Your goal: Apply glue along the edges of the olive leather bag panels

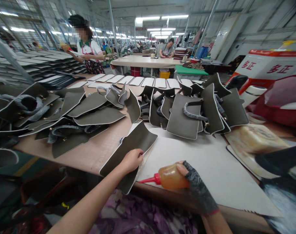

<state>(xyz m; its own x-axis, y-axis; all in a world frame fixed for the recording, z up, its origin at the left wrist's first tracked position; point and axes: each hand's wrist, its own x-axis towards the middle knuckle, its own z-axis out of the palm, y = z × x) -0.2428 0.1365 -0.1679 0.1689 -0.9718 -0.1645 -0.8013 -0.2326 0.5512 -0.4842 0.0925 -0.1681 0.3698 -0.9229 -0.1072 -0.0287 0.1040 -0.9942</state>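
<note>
We noted 1 grey panel (138,139) at the table's (99,152) front edge, its near corner overhanging and its long axis running up and right. The left hand (131,160) sat on it with fingers curled at the right rim, and we could not tell if they pinched it. The gloved right hand (195,183) was wrapped tight round 1 amber glue bottle (172,177), lying near level, its red nozzle (148,179) pointing left at the panel. The bare white board (201,159) gave open room ahead, bounded by 2 piles, the left heap (72,113) and the right heap (194,110).
</note>
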